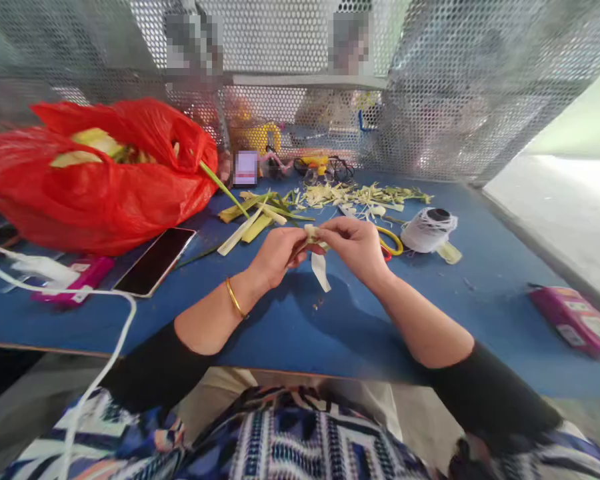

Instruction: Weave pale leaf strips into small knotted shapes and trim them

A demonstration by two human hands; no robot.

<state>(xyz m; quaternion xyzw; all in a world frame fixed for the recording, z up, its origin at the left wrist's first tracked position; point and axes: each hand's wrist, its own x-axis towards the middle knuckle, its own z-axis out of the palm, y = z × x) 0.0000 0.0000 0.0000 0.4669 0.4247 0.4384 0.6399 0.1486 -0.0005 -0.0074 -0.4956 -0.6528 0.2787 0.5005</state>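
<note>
Between my two hands, above the blue table, is a pale strip of plant husk (320,270), its loose end hanging down. My left hand (279,252) pinches the strip's upper part from the left. From the right, the fingertips of my right hand (354,245) are closed on the same folded part. Scissors with yellow and red handles (391,241) lie just beyond my right hand, partly hidden by it. Right of them is a spool of white thread (429,231) on the table. Longer green and pale husk strips (257,227) lie beyond my left hand.
A red plastic bag (130,200) holding plant pieces fills the left. A dark-screened phone (156,262), a white cable (130,320) and a magenta packet (77,283) lie near it. Shredded husk (350,195) spreads before the perforated metal screen (300,107). Another magenta packet (577,319) is far right.
</note>
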